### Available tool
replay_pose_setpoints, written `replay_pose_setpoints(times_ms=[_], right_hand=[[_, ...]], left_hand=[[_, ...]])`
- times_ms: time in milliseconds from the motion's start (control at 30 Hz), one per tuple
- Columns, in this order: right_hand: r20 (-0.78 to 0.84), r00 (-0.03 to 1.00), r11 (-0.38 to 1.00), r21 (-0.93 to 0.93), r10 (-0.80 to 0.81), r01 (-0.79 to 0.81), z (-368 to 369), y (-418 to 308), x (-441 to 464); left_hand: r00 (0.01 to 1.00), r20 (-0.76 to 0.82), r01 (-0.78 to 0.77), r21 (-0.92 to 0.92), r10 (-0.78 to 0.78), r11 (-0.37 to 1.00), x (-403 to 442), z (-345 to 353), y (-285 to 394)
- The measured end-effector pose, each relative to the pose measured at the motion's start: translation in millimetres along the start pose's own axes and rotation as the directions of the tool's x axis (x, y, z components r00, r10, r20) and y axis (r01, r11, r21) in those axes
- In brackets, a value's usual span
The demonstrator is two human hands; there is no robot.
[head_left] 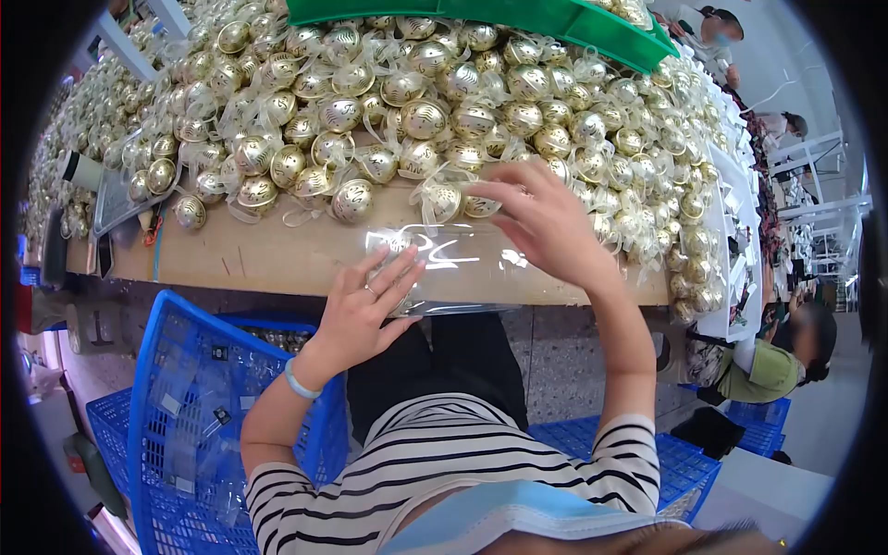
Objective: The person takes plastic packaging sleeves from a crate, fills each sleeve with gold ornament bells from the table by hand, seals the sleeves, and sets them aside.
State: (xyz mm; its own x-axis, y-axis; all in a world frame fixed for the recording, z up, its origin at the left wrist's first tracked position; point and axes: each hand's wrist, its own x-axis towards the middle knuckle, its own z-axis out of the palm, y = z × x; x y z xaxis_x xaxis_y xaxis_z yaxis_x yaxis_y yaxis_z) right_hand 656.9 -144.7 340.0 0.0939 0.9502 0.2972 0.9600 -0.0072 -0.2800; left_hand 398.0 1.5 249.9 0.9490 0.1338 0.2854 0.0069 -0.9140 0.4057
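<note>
A clear, shiny plastic package (pixel 462 248) lies on the brown tabletop at the front edge, with a gold ball (pixel 398 242) partly showing at its left end. My left hand (pixel 368 294) rests over that end, fingers stretched out and spread, thumb by the near edge. What lies beneath the palm is hidden. Above the package's right side, my right hand (pixel 546 222) has its fingers bent and apart. Its fingertips are close to a gold patterned ball (pixel 481 205); whether they touch it I cannot tell. Another gold ball with a sheer ribbon (pixel 438 202) sits just left of it.
Many gold balls with ribbons (pixel 425 120) cover the table's back. A green tray (pixel 499 11) stands behind them. Blue crates (pixel 153 370) are at left and another blue crate (pixel 671 453) at right. A person in a green top (pixel 772 370) sits at right.
</note>
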Motion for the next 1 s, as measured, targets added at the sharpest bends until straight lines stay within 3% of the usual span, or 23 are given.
replay_pose_setpoints(times_ms=[33, 133, 233, 267, 367, 400, 533, 567, 633, 700, 800, 900, 933, 1000], right_hand=[[0.056, 0.989, 0.990, -0.027, -0.134, 0.136, 5.2, 2.0, 21.8], [0.479, 0.851, 0.973, 0.176, -0.215, 0.147, 40.8, 33.5, 61.6], [0.590, 0.774, 0.946, 0.324, -0.230, 0.035, 44.0, 47.1, 76.4], [0.528, 0.786, 0.904, 0.418, -0.322, 0.089, 49.6, 51.9, 76.4], [0.716, 0.688, 0.945, 0.294, -0.119, -0.142, 39.7, 43.4, 75.8], [0.597, 0.778, 0.933, 0.358, -0.196, -0.040, 50.4, 47.9, 68.3], [0.188, 0.979, 0.924, 0.383, -0.083, 0.005, 19.7, 20.8, 26.7], [0.069, 0.997, 0.945, 0.324, 0.024, -0.045, 9.8, 15.1, 5.4], [-0.179, 0.965, 0.963, 0.222, 0.193, -0.152, -10.1, 4.4, -40.1], [-0.317, 0.853, 0.902, 0.265, 0.415, -0.340, 14.7, 16.7, -93.9], [-0.208, 0.867, 0.891, 0.131, 0.454, -0.435, 38.3, 23.4, -147.7], [0.059, 0.848, 0.792, 0.327, 0.527, -0.515, 41.8, 4.2, -146.2], [0.042, 0.891, 0.802, 0.418, 0.451, -0.426, 48.3, 10.8, -143.8], [0.172, 0.935, 0.654, 0.675, 0.310, -0.341, 58.9, 23.0, -129.8]], left_hand=[[1.000, 0.003, -0.012, 0.005, 0.012, 1.000, -1.5, -0.1, 0.5], [1.000, -0.009, -0.027, 0.025, 0.028, 0.999, -5.3, 1.9, -1.4], [1.000, -0.027, 0.002, 0.020, -0.001, 1.000, -6.3, 4.0, 2.4], [1.000, -0.025, 0.013, 0.015, -0.012, 1.000, -6.0, 3.8, 3.5], [1.000, -0.017, 0.020, 0.013, -0.020, 1.000, -3.0, 2.3, 3.5], [1.000, -0.009, 0.011, 0.009, -0.011, 1.000, -2.8, 2.5, 3.9], [1.000, -0.014, 0.007, 0.016, -0.007, 1.000, -1.6, 2.4, 4.2], [1.000, -0.012, 0.002, 0.000, -0.002, 1.000, -0.8, 2.2, 3.8], [1.000, -0.014, 0.013, -0.030, -0.013, 0.999, -0.1, 1.9, 3.7], [1.000, -0.012, 0.005, -0.031, -0.005, 1.000, 2.3, 1.4, 2.0], [1.000, -0.009, -0.009, -0.032, 0.009, 0.999, 5.8, 1.5, -0.4], [1.000, 0.004, -0.025, -0.048, 0.025, 0.999, 10.2, 2.8, -2.2], [0.999, 0.007, -0.031, -0.056, 0.032, 0.998, 11.0, 3.9, -2.6], [0.999, 0.021, -0.048, -0.066, 0.050, 0.997, 11.2, 3.0, -3.2]])
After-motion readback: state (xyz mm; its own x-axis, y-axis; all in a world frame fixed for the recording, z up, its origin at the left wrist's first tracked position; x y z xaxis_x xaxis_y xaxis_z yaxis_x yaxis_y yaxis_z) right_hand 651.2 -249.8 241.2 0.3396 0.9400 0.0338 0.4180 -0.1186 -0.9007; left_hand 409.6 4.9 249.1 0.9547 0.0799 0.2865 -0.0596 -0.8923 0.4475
